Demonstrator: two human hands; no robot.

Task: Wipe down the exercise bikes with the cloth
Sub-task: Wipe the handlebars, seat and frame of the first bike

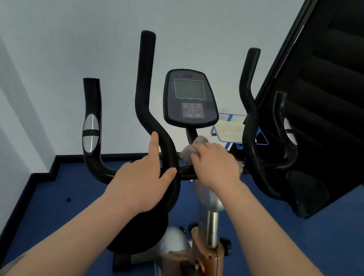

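Observation:
An exercise bike stands before me with black curved handlebars (pixel 143 82) and a console (pixel 190 100) with a grey screen on a short stem. My left hand (pixel 144 179) grips the bend of the inner left handlebar. My right hand (pixel 215 162) holds a grey cloth (pixel 192 147) against the crossbar, just below the console stem. The cloth bunches out past my fingertips. A silver post (pixel 210 224) and a brown frame part (pixel 206 264) show beneath my arms.
A white wall rises behind the bike, with black skirting (pixel 41 178) along a blue floor (pixel 72 204). A tall black padded machine (pixel 343 88) leans in at the right. A blue rack with a pale pad (pixel 231 131) sits behind the right handlebar.

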